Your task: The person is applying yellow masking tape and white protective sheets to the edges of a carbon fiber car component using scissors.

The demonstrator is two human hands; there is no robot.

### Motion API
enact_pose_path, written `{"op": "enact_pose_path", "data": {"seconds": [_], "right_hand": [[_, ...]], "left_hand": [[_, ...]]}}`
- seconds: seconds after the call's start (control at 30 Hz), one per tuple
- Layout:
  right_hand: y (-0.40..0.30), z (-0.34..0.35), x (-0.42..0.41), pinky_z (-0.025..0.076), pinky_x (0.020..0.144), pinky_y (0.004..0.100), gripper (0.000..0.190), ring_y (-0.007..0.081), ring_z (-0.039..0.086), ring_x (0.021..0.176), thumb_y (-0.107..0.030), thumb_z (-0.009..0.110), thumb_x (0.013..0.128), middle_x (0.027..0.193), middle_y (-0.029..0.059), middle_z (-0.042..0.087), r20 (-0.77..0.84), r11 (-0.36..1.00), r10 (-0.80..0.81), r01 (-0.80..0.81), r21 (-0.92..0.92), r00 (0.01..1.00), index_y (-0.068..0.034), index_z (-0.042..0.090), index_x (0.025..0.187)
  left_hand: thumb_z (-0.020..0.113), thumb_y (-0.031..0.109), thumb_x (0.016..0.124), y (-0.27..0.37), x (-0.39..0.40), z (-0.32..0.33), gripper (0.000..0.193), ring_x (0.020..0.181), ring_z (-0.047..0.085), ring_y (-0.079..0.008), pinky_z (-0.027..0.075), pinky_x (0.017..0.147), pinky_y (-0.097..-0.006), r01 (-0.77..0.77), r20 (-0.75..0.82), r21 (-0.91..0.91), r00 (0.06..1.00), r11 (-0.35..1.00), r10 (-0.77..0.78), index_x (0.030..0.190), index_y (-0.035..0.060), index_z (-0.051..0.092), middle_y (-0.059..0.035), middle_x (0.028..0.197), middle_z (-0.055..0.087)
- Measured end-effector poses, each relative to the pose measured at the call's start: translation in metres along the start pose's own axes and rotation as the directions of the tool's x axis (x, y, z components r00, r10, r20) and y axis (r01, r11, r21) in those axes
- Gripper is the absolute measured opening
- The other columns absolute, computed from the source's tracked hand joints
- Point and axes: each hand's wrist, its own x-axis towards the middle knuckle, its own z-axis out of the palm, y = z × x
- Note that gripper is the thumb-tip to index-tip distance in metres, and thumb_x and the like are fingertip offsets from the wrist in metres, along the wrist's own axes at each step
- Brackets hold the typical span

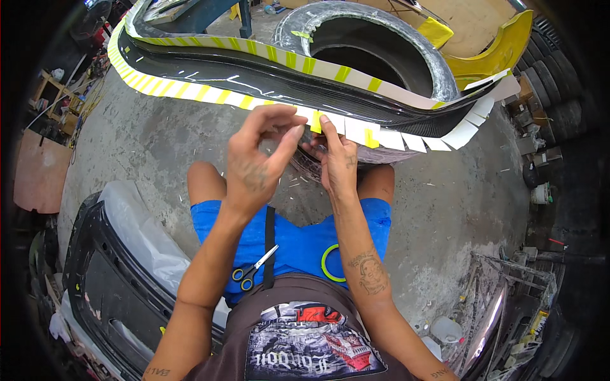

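A long, curved carbon-fibre part (pixel 286 90) lies across the top of the head view, edged on both sides with white card strips. Yellow-green masking tape (pixel 198 91) crosses the card at many points. My right hand (pixel 339 159) grips the near card edge, thumb on top beside a yellow tape piece (pixel 316 123), fingers underneath. Just left of it, my left hand (pixel 255 162) is raised at the same edge, thumb and forefinger tips close together. Whether anything small is between them is hidden. Bare card tabs (pixel 414 142) fan out along the right end.
Scissors (pixel 248 276) and a yellow-green tape roll (pixel 325 264) lie on my lap. A tyre (pixel 290 28) stands behind the part. At left is a black car panel (pixel 128 285) with plastic sheeting (pixel 138 224); a yellow panel (pixel 505 47) is at upper right.
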Motion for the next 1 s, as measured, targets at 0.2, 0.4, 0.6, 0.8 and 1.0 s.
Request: {"op": "enact_pose_path", "data": {"seconds": [0.2,0.4,0.6,0.8,1.0], "right_hand": [[-0.003,-0.001,-0.005,0.058,0.069,0.0276,0.03,0.0106,0.062,0.077,-0.029,0.072,0.101,0.088,0.0043,0.067,-0.037,0.998,-0.042,0.04,-0.048,0.998,0.0,0.072,0.108],[-0.005,-0.003,-0.006,0.058,0.072,0.0283,0.03,0.0106,0.063,0.077,-0.03,0.072,0.102,0.088,0.0028,0.066,-0.054,0.999,-0.039,0.038,-0.025,0.998,0.0,0.072,0.107],[-0.004,-0.003,-0.008,0.057,0.07,0.0287,0.03,0.0112,0.063,0.073,-0.029,0.073,0.101,0.087,0.0031,0.067,-0.057,0.999,-0.034,0.034,-0.005,0.998,0.001,0.073,0.105],[-0.003,-0.007,-0.007,0.056,0.068,0.0282,0.03,0.0117,0.064,0.072,-0.027,0.073,0.101,0.091,0.0059,0.071,-0.036,1.0,-0.013,0.013,-0.01,0.999,0.002,0.074,0.106],[-0.008,0.0,-0.006,0.057,0.066,0.0266,0.029,0.0111,0.064,0.072,-0.025,0.075,0.099,0.094,0.0069,0.073,-0.028,0.998,-0.012,0.011,-0.055,1.0,0.003,0.075,0.106]], "left_hand": [[0.082,0.003,0.086,-0.034,0.041,0.006,0.033,0.099,0.072,-0.0227,0.055,0.085,-0.0348,-0.364,0.29,0.292,0.915,0.885,0.281,0.118,0.0036,0.072,-0.0097,0.104,0.077],[0.084,0.001,0.081,-0.045,0.046,0.007,0.035,0.094,0.066,-0.0278,0.055,0.083,-0.0388,-0.565,0.423,0.322,0.804,0.76,0.418,0.113,0.0034,0.071,-0.0096,0.099,0.075],[0.083,-0.002,0.079,-0.063,0.047,0.01,0.036,0.091,0.065,-0.028,0.055,0.081,-0.0383,-0.725,0.468,0.388,0.687,0.569,0.556,0.112,0.0057,0.07,-0.0078,0.091,0.07],[0.078,0.007,0.077,-0.08,0.042,0.012,0.043,0.092,0.063,-0.0251,0.053,0.084,-0.0384,-0.773,0.437,0.365,0.635,0.519,0.637,0.118,0.0079,0.068,-0.004,0.095,0.069],[0.079,0.004,0.082,-0.089,0.044,0.013,0.045,0.095,0.064,-0.0265,0.053,0.087,-0.0404,-0.75,0.373,0.351,0.662,0.561,0.65,0.124,0.0093,0.063,-0.0039,0.099,0.071]]}}
